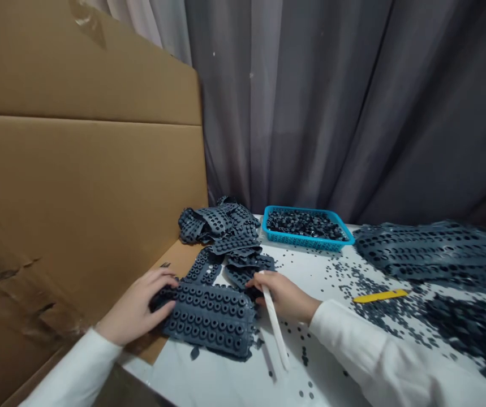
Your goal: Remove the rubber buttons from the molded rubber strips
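Note:
A dark grey rubber sheet (pixel 211 319) studded with rows of small rings lies on the white table (pixel 226 384) in front of me. My left hand (pixel 138 308) grips its left edge, fingers curled over the rim. My right hand (pixel 283 297) is at the sheet's right edge and is closed round a white stick (pixel 275 328), which slants down toward me. More sheets of the same kind are heaped in a pile (pixel 226 232) just behind.
A blue basket (pixel 308 242) of small dark rings stands at the back. Punched-out sheets (pixel 433 249) lie at the right, with loose rings (pixel 395 311) scattered about and a yellow strip (pixel 381 295). A tall cardboard panel (pixel 77 169) walls off the left. Grey curtain behind.

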`<state>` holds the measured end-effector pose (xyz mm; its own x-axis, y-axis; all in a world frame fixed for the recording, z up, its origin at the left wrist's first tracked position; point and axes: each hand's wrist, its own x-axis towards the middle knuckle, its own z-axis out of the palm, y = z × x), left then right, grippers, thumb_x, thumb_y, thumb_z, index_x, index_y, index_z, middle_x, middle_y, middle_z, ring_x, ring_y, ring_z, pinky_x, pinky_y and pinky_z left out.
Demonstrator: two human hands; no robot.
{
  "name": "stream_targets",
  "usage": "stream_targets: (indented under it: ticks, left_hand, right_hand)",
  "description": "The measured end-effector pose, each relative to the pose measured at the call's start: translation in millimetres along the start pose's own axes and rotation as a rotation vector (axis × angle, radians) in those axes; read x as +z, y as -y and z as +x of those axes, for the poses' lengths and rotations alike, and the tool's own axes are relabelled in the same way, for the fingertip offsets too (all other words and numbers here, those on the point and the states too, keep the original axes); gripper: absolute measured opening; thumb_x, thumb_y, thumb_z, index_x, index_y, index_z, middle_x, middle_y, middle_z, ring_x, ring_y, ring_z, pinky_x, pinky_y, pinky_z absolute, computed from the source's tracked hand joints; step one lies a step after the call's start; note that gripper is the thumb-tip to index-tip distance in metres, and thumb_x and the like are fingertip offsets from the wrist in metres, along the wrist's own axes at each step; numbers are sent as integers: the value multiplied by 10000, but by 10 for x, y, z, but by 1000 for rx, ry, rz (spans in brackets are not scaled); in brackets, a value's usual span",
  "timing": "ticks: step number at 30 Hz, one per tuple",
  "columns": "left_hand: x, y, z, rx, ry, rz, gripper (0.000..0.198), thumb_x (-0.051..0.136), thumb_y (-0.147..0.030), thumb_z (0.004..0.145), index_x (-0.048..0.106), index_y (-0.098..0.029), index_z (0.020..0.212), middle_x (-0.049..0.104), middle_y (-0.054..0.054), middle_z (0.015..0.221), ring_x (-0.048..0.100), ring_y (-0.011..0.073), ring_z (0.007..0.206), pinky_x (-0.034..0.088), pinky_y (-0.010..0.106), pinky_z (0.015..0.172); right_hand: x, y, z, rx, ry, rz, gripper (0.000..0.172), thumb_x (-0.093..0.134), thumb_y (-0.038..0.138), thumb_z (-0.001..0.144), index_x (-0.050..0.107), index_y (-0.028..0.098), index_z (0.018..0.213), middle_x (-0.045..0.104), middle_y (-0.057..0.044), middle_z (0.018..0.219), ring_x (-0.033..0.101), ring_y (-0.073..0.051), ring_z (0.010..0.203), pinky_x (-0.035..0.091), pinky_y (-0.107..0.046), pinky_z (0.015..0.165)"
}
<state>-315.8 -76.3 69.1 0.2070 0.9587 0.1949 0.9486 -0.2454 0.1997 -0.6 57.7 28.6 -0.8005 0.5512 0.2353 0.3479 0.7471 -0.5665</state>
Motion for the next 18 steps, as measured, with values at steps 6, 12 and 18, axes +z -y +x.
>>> stream_targets:
  ticks: [6,12,18]
  left_hand:
    - [473,-282,405,194,283,-93,603,490,-513,831,332,-307,1375,377,71,1419,333,311,1289,154,563,1064]
    - [603,-304,277,172,268,-144,560,465,-494,854,333,-335,1375,353,57,1433,381,295,1261,232,511,1050]
    - [343,-9,487,-52,345,-331,615,535,-509,799,410,-258,1346,384,84,1413,375,283,1270,296,415,1041]
  right_hand:
    - [40,-275,158,-83,163,-152,327,732,235,610,561,193,884,665,-74,911,600,-255,873,400,-340,780]
    - [-173,-506,178,-5,39,14,162,575,121,675,439,206,696,647,-56,861,586,-239,848,389,-292,686]
    - [-273,-499,329,145,-164,246,201,491,110,616,325,211,667,423,51,596,400,-125,575,315,-228,556]
